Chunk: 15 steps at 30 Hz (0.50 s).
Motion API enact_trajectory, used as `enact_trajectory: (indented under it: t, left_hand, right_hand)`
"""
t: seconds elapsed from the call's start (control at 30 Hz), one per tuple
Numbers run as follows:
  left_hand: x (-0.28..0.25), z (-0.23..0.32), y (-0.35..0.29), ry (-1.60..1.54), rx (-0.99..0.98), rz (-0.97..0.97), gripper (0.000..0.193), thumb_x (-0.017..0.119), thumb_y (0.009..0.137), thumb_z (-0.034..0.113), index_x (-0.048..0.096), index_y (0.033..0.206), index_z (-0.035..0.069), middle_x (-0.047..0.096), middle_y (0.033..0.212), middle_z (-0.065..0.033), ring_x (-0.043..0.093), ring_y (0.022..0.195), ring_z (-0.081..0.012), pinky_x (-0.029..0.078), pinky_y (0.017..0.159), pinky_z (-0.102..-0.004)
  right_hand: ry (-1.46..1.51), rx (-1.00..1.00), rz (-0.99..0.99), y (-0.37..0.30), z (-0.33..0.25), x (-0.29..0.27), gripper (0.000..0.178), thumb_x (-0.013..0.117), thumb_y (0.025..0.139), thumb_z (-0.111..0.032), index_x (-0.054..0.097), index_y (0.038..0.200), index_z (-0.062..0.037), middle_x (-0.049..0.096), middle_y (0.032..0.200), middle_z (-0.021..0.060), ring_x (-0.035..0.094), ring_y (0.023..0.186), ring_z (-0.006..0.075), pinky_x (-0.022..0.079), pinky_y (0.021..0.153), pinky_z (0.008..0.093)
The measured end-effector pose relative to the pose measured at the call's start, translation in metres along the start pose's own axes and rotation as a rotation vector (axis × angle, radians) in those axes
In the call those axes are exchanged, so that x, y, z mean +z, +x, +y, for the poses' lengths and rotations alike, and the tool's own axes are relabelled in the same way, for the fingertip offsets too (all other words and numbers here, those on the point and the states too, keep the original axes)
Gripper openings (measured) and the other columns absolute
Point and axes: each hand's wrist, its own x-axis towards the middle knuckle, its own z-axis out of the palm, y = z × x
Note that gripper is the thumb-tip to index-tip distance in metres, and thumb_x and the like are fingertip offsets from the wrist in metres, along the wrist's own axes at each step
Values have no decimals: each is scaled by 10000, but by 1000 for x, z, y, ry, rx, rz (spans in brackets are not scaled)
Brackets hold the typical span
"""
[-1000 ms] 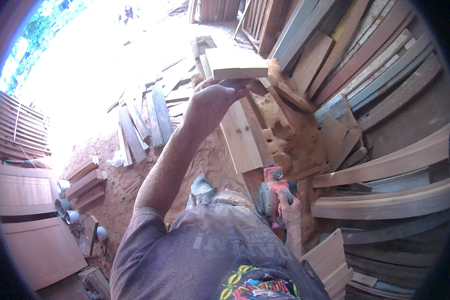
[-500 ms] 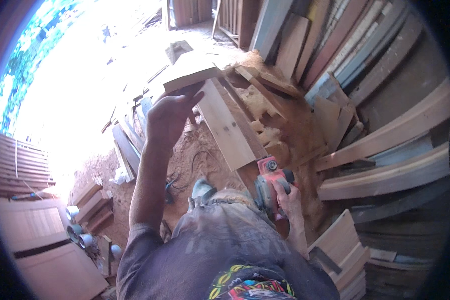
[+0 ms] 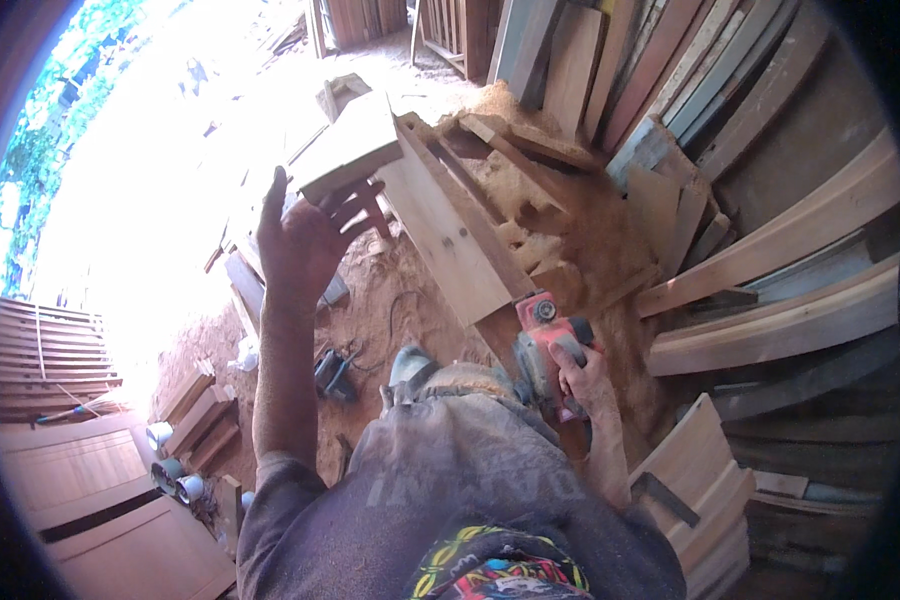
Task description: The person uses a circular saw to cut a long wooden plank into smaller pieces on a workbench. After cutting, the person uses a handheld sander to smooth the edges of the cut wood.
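Observation:
My left hand (image 3: 310,240) is raised at the near end of a pale wooden board (image 3: 355,150), thumb and fingers spread apart. Some fingertips reach close under the board's end; whether they touch it I cannot tell. The board overlaps the far part of a long, thick timber (image 3: 450,240) that slants toward me. Low on the right, my right hand (image 3: 582,375) is closed round the handle of a red and grey electric planer (image 3: 542,345). The planer is beside the timber's near end, its round knob facing away from me.
Sawdust and shavings (image 3: 540,225) heap right of the timber. Planks (image 3: 575,75) lean at the back right, and curved timbers (image 3: 780,320) lie to the right. A dark power tool (image 3: 336,375) with a cord lies on the ground. Wooden panels (image 3: 80,470) lie at left.
The left hand has shifted left and its thumb has spread out beside the board's end. The board appears slightly further left. The right hand keeps hold of the planer; the whole view has shifted a little.

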Motion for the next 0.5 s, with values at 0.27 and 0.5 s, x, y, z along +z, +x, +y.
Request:
enact_trajectory:
  t: [0.27, 0.5]
  left_hand:
    - [-125, -174, -53, 325, -542, 317, 643, 548, 1114, 462, 497, 1509, -43, 645, 1402, -221, 665, 1256, -362, 554, 1040, -506]
    - [-95, -205, -44, 1405, -871, -330, 660, 619, 1047, 574, 677, 1332, -18, 767, 1087, -223, 750, 1052, -334, 582, 902, -467]
  right_hand:
    - [65, -150, 137, -4, 8, 12, 521, 773, 981, -502, 783, 1101, 5, 746, 858, 87, 681, 792, 204, 543, 760, 392]
    - [70, 32, 161, -27, 1, -2, 478, 761, 987, -468, 782, 1095, -2, 636, 725, 26, 600, 671, 138, 485, 648, 359]
